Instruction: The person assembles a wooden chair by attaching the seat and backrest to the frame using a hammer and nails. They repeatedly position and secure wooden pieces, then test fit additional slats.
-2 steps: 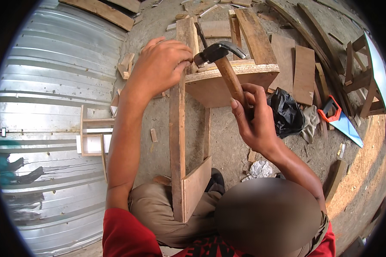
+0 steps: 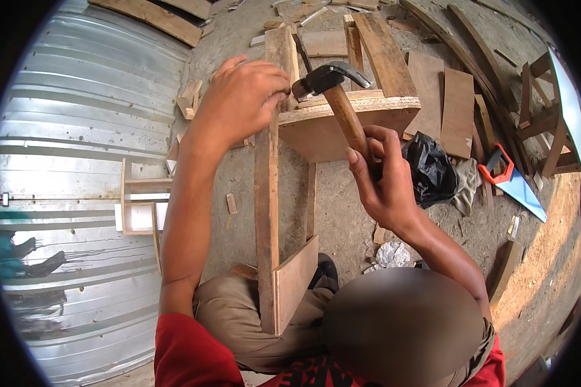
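Observation:
My right hand (image 2: 388, 177) is wrapped round the wooden handle of a claw hammer (image 2: 347, 116). The hammer's dark head lies over the near edge of a plywood panel (image 2: 352, 122), its striking face beside my left fingertips. My left hand (image 2: 248, 93) rests across a long upright timber (image 2: 266, 193) of a wooden frame, thumb and forefinger pinched together. Whatever sits in that pinch is too small or hidden to make out. Lower down, a short board (image 2: 295, 284) joins the frame's near end, which leans against my trousered leg.
A handsaw (image 2: 513, 180) with an orange and black handle lies to the right, near a black plastic bag (image 2: 426, 171). Long timbers (image 2: 478, 58) and offcuts are strewn behind. Corrugated metal sheeting (image 2: 77, 142) runs along the left, and a wooden stool-like frame (image 2: 552, 116) stands far right.

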Tool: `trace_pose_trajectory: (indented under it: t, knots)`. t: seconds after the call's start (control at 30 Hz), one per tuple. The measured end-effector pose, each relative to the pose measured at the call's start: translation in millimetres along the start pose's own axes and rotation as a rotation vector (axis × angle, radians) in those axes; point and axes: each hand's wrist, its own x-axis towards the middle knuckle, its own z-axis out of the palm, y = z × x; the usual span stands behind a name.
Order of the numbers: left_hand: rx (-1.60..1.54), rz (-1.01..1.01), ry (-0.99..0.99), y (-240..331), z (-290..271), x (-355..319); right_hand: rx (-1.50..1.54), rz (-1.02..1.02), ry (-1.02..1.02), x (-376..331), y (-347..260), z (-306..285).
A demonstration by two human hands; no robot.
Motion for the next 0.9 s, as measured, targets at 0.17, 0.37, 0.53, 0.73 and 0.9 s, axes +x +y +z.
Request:
trace_pose_trajectory:
  t: [0.17,0.37,0.53,0.73,0.9]
  knots:
    - [0.043,0.000,-0.029,3.1,-2.4,-1.2,-0.011,0.038,-0.005,1.8,-4.6,-2.9]
    - [0.045,0.010,-0.031,4.5,-5.3,1.6,-0.002,0.035,-0.002,1.8,-0.4,-2.5]
    - [0.034,0.022,-0.005,4.1,1.7,-3.6,-0.007,0.030,-0.004,2.4,-2.7,-4.2]
    - [0.015,-0.003,-0.010,4.0,1.4,-3.5,0.007,0.005,0.009,4.3,-2.2,-3.7]
    - [-0.008,-0.014,-0.026,3.4,0.9,-3.6,0.041,0.024,0.060,1.6,-4.6,0.1]
